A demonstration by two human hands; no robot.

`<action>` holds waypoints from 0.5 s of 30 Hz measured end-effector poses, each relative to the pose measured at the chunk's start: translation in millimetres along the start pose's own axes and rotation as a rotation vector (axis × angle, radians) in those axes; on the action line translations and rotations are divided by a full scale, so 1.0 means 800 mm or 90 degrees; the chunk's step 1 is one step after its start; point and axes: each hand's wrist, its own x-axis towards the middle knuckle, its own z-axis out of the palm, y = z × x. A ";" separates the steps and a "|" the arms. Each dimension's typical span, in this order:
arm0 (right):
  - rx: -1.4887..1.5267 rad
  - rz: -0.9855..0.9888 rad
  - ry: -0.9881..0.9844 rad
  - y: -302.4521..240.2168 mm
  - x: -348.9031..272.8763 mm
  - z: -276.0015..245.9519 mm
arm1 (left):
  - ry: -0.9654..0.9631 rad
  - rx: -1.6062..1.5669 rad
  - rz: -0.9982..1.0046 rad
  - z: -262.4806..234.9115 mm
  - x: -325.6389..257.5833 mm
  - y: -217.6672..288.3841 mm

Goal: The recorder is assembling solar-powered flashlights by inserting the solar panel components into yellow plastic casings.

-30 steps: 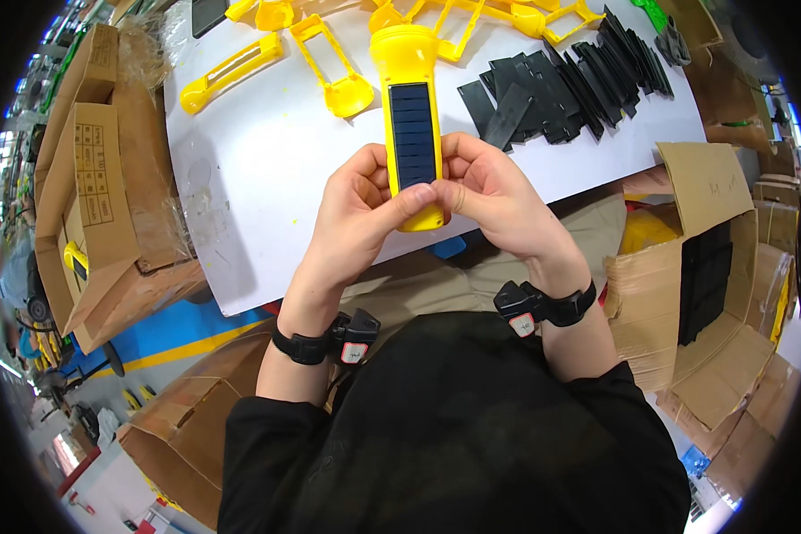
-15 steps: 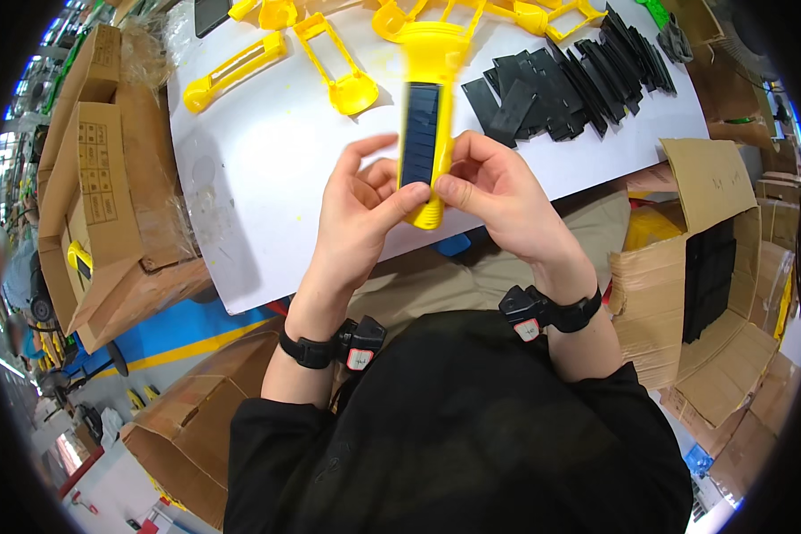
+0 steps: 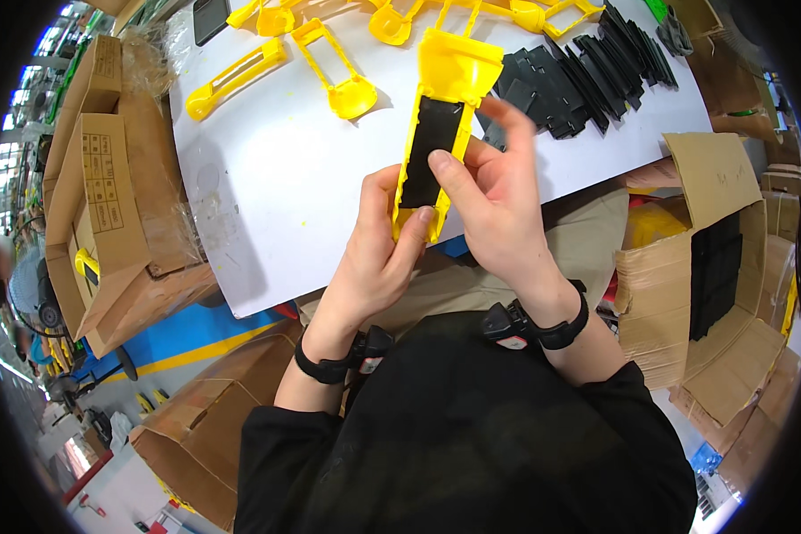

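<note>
A yellow plastic flashlight housing [image 3: 458, 67], wide at its far end, is held above the near edge of the table with its hollow inner side up. A black panel [image 3: 436, 125] lies in its long slot. My left hand [image 3: 376, 254] is closed round the lower end, its thumb on the near rim. With its thumb pressed on the panel, my right hand [image 3: 505, 209] grips the housing's right side; its index finger is raised and blurred. Several other yellow housings [image 3: 351, 96] lie along the far side of the white table [image 3: 267, 178].
Overlapping black panels [image 3: 552, 93] are spread at the table's far right. A dark phone-like slab [image 3: 211, 20] lies at the far left. Cardboard boxes stand left [image 3: 107, 294] and right [image 3: 654, 303]; the right one holds black panels. Another open carton [image 3: 187, 436] sits lower left.
The housing has been turned over, from its glossy solar-panel face to its hollow inner side. My right thumb has moved onto the panel's back, and my left hand has shifted to the lower end.
</note>
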 end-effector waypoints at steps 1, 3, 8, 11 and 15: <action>-0.009 0.001 -0.004 0.006 0.004 -0.001 | -0.013 -0.018 -0.016 0.002 0.000 0.002; -0.017 0.002 -0.008 0.011 0.008 0.000 | -0.013 -0.009 0.011 0.010 -0.001 -0.002; -0.191 0.000 -0.066 0.009 0.002 -0.005 | 0.015 0.023 -0.030 0.015 -0.003 -0.007; -0.284 -0.041 -0.132 0.011 -0.014 -0.018 | 0.079 0.030 0.046 0.012 -0.006 -0.025; -0.380 -0.022 -0.165 0.002 -0.016 -0.015 | 0.090 0.033 0.030 0.009 -0.004 -0.027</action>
